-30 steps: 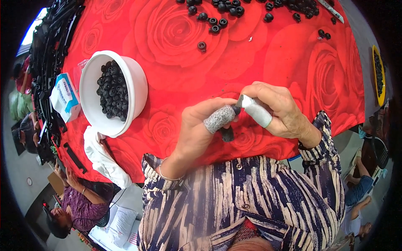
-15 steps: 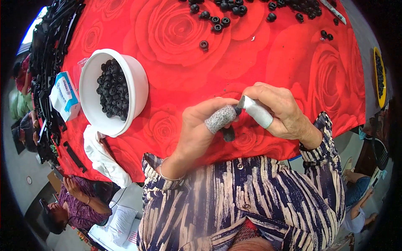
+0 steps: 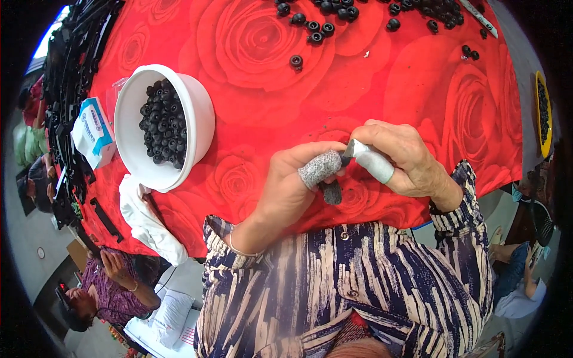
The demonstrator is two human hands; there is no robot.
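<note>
My left hand (image 3: 287,182) is closed in a pinch on a small black part (image 3: 345,160), mostly hidden by the fingers. Grey speckled sleeves cover its thumb and another finger. Against it, my right hand (image 3: 409,160) grips a small metal blade (image 3: 354,147), whose tip touches or nearly touches the black part. A white sleeve wraps the right thumb. To the left stands a white bowl (image 3: 203,113), partly filled with small round black parts (image 3: 165,122). More loose black parts (image 3: 316,33) lie scattered at the far side of the table.
A red rose-patterned cloth (image 3: 256,113) covers the table. At the left are a tissue pack (image 3: 94,132), a white cloth (image 3: 146,221) and piled black strips (image 3: 71,65). A yellow tray (image 3: 540,113) of black parts stands far right. Another person (image 3: 113,286) sits lower left.
The view has shifted slightly. My hands stay together, the blade still at the black part. At lower left, the other person's hand has moved a little.
</note>
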